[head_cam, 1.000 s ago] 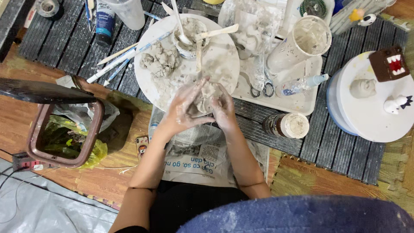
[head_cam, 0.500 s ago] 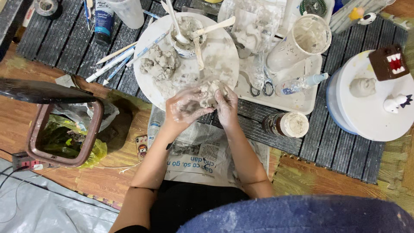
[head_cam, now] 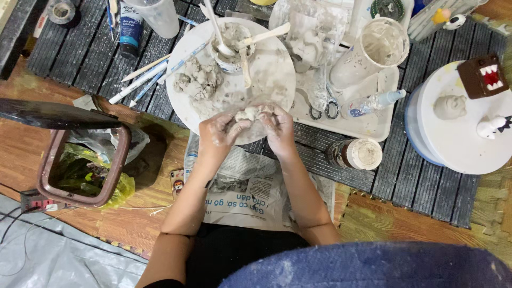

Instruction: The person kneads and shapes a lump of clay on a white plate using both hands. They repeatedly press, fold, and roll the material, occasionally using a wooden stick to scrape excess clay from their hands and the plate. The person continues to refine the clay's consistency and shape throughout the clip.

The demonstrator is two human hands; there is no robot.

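Both my hands pinch a small pale lump of clay [head_cam: 248,113] between their fingertips, above the near rim of a round white plate [head_cam: 277,69]. My left hand [head_cam: 220,134] grips it from the left, my right hand [head_cam: 276,124] from the right; both are smeared grey. On the plate lie a heap of grey clay chunks [head_cam: 198,80] and a small clay-smeared cup [head_cam: 230,45] with white sticks leaning in it.
A white tray [head_cam: 368,122] holds scissors, a small bottle and a clay-stained tub [head_cam: 381,45]. A round white turntable [head_cam: 458,138] at right carries a clay head and figurines. A jar [head_cam: 356,153], newspaper [head_cam: 250,192], brushes [head_cam: 144,80] and a brown bin [head_cam: 80,165] surround me.
My hands have lifted slightly away from me and parted a little, so the small clay lump now shows between the fingertips instead of being cupped under them.
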